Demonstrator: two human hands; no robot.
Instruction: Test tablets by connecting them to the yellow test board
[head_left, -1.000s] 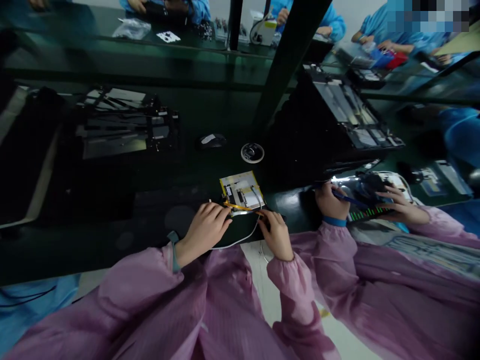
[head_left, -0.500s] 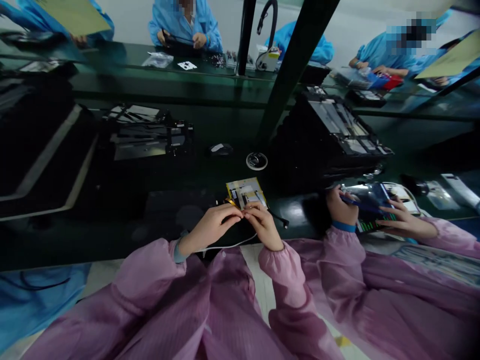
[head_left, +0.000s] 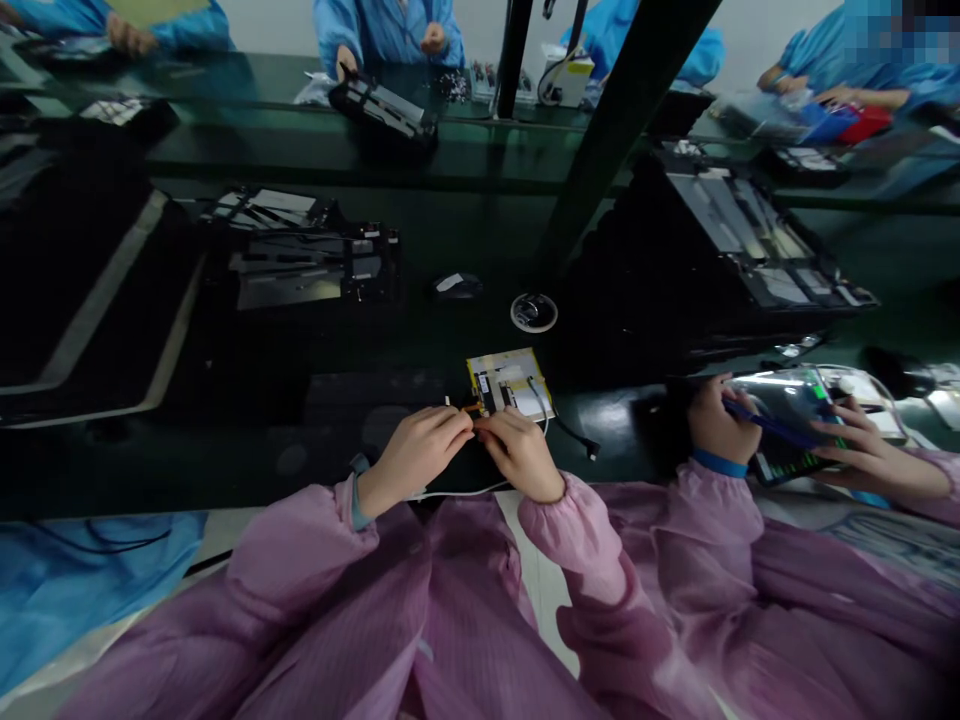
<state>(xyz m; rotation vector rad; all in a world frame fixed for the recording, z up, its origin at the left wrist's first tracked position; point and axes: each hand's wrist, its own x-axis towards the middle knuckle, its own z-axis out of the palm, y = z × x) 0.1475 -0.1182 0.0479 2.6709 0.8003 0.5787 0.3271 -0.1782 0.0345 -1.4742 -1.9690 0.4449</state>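
A green bench (head_left: 465, 235) carries a yellow-edged panel (head_left: 517, 374), a mouse (head_left: 466, 289) (pale patch (head_left: 450, 282) atop) and stacked devices (head_left: 750, 230).

Narrow orange strip (head_left: 471, 408), mostly hidden in the grip of left hand (head_left: 421, 447) and right hand (head_left: 523, 452). Flat silver rectangular pack with yellow edging (head_left: 511, 384), near edge partly covered, markings too small to read. Crumpled blue cloth (head_left: 82, 590), cut by left edge.
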